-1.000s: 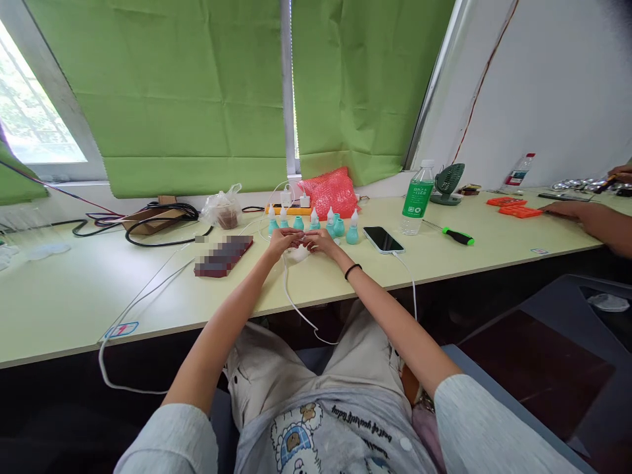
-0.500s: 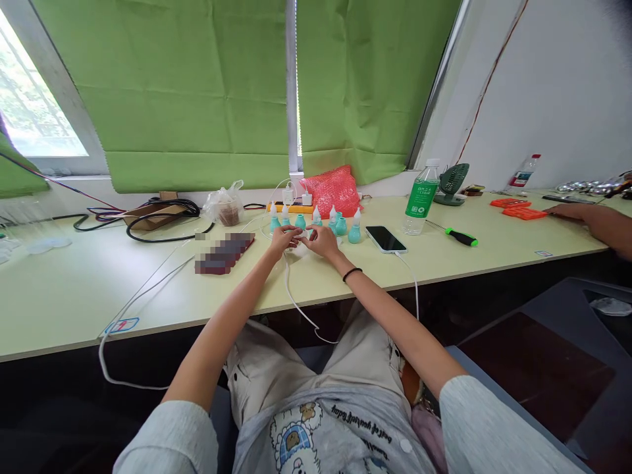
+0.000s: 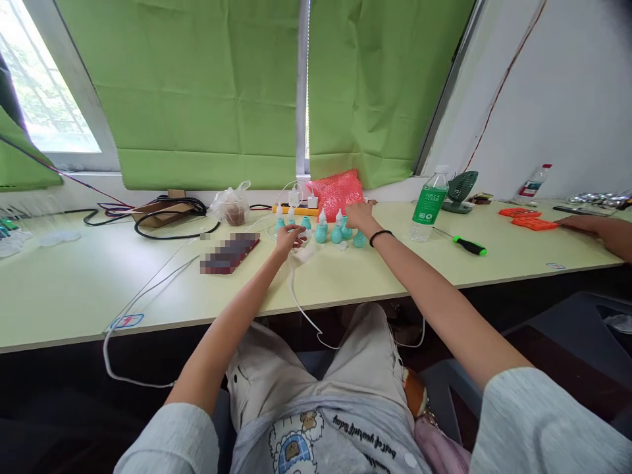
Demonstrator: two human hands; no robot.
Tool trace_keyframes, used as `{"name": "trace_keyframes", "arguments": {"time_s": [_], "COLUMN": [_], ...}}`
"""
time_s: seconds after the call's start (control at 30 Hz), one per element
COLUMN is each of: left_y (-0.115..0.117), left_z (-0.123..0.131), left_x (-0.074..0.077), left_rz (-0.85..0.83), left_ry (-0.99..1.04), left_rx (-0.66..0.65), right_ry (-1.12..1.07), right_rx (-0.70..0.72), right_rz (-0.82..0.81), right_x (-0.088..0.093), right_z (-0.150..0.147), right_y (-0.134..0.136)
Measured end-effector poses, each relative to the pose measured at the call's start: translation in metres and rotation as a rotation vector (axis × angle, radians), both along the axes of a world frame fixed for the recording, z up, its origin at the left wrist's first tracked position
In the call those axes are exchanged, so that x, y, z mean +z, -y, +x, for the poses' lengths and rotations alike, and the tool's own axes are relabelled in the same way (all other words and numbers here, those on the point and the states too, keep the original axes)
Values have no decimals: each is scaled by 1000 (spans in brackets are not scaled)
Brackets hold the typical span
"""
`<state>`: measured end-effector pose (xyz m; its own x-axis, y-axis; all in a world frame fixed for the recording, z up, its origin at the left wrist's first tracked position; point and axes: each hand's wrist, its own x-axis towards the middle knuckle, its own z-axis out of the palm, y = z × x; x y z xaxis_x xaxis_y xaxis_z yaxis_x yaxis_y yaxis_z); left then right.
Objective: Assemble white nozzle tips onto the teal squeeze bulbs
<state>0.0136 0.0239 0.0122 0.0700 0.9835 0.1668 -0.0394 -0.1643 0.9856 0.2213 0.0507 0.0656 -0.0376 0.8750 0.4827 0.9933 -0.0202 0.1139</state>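
Several teal squeeze bulbs, one of them a bulb (image 3: 320, 234) with a pointed white tip, stand in a loose group at the table's middle. My left hand (image 3: 290, 238) is just left of them, fingers curled together; what they hold, if anything, is too small to make out. Beside its fingertips lies a translucent piece (image 3: 307, 251). My right hand (image 3: 361, 216) reaches over the right end of the group, fingers bent down and partly hidden behind the hand. Below it stands a teal bulb (image 3: 359, 239) with no white tip visible.
A green-labelled bottle (image 3: 428, 205) and a screwdriver (image 3: 467, 245) are to the right. Behind the bulbs lie a red bubble-wrap bag (image 3: 338, 191) and a power strip (image 3: 281, 209). A dark red, blurred-out object (image 3: 230, 253) and a white cable (image 3: 296, 296) are nearer. Another person's hand (image 3: 582, 224) rests far right.
My hands have parted: the right moved right and forward to the bulbs, the left stayed near its place. The phone seen earlier on the right no longer shows. The view shifted slightly.
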Motion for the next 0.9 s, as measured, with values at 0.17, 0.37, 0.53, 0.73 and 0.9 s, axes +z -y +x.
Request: {"name": "trace_keyframes", "arguments": {"time_s": [0.17, 0.37, 0.53, 0.73, 0.9], "left_y": [0, -1, -4, -7, -13], "left_z": [1, 1, -1, -4, -9], "left_x": [-1, -2, -4, -5, -4], "left_rz": [-22, -62, -77, -87, -116], "left_ry": [-48, -73, -28, 77, 138], "left_rx": [-25, -34, -17, 14, 14], "right_ry": [84, 109, 45, -172, -453], "right_rx": [35, 124, 146, 193, 403], "right_rz": [-45, 16, 110, 478, 599], "right_x": [-13, -20, -10, 29, 8], "right_z": [2, 7, 14, 8, -32], "right_y": [-3, -3, -1, 14, 42]}}
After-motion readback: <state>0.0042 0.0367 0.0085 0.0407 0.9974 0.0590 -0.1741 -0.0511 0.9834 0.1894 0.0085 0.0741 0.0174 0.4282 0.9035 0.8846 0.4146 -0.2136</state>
